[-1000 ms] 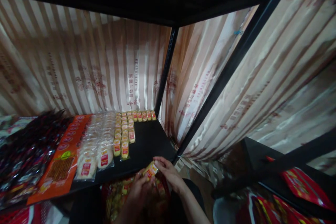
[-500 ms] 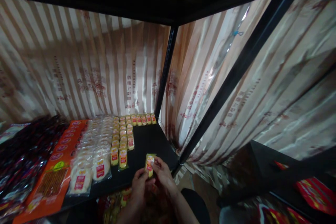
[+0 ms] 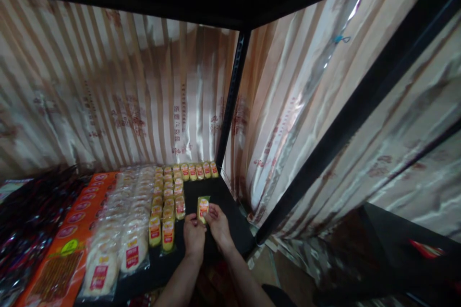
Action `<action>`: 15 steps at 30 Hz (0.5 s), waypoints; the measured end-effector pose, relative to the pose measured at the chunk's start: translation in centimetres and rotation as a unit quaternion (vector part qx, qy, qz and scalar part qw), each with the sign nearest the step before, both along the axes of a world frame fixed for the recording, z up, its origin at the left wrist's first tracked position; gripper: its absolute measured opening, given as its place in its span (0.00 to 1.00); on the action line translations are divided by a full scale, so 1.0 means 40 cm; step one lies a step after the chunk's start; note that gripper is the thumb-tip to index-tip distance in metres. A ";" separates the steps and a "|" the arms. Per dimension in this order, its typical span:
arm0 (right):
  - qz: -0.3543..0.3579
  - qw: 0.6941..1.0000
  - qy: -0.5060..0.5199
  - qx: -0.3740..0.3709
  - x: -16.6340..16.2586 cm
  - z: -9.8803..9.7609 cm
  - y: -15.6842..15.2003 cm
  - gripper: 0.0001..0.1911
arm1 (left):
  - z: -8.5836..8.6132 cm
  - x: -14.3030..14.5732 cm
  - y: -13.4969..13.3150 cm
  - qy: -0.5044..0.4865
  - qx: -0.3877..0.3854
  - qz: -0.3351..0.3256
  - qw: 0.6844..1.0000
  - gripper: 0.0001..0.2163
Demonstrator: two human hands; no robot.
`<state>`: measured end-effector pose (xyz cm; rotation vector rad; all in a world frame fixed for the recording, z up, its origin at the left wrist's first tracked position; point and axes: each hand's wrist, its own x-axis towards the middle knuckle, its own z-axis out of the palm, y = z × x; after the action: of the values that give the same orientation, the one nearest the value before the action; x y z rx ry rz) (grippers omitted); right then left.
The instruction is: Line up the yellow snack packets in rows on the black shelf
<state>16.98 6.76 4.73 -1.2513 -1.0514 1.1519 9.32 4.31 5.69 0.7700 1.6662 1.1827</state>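
Note:
A small clear packet with a yellow snack and a red-and-white label (image 3: 203,209) stands upright between my two hands, over the dark shelf. My right hand (image 3: 219,228) pinches its right side. At the lower left edge, the curled fingers of my left hand (image 3: 194,236) grip it too. Just left of my hands, rows of similar yellow snack packets (image 3: 168,236) lie on the black shelf board (image 3: 201,189). More of them, the yellow packets in the back row (image 3: 199,171), line the rear edge.
Left of the yellow packets lie clear bags of round white crackers (image 3: 131,252), an orange stick-snack package (image 3: 59,268) and dark shiny packets (image 3: 27,230). A black metal post (image 3: 234,91) and a slanting black bar (image 3: 324,129) frame the shelf before patterned curtains (image 3: 151,81).
Both hands have moved forward over the shelf board with the yellow snack packet, which now stands more upright. The camera view has shifted slightly.

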 end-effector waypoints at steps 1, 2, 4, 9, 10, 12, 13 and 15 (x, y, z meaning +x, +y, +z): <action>-0.001 1.000 0.001 -0.001 -0.003 -0.004 0.021 0.14 | 0.002 -0.002 0.013 0.029 0.000 -0.013 0.999 0.10; -0.003 1.000 0.004 -0.002 -0.007 -0.008 0.042 0.14 | 0.005 -0.004 0.025 0.064 0.000 -0.026 0.998 0.10; 0.001 1.000 0.006 0.002 -0.014 -0.016 0.083 0.13 | 0.018 -0.005 0.047 0.142 0.001 -0.042 0.989 0.12; 0.001 0.998 -0.063 0.027 -0.035 -0.026 0.176 0.11 | 0.060 0.006 0.104 0.212 -0.012 -0.064 0.975 0.18; 0.002 0.996 -0.080 0.034 -0.040 -0.027 0.193 0.11 | 0.064 0.007 0.116 0.204 -0.009 -0.068 0.977 0.18; 0.009 0.994 -0.100 0.046 -0.050 -0.027 0.225 0.12 | 0.068 0.007 0.140 0.189 -0.001 -0.075 0.979 0.19; 0.012 0.993 -0.106 0.052 -0.055 -0.028 0.240 0.12 | 0.067 0.005 0.152 0.183 0.002 -0.077 0.980 0.20; 0.013 0.991 -0.121 0.059 -0.066 -0.031 0.267 0.13 | 0.058 0.000 0.176 0.171 0.004 -0.079 0.982 0.20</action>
<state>14.33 17.45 3.48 -1.3076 -1.3004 0.9584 9.33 11.34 8.03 1.1404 1.8370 0.9858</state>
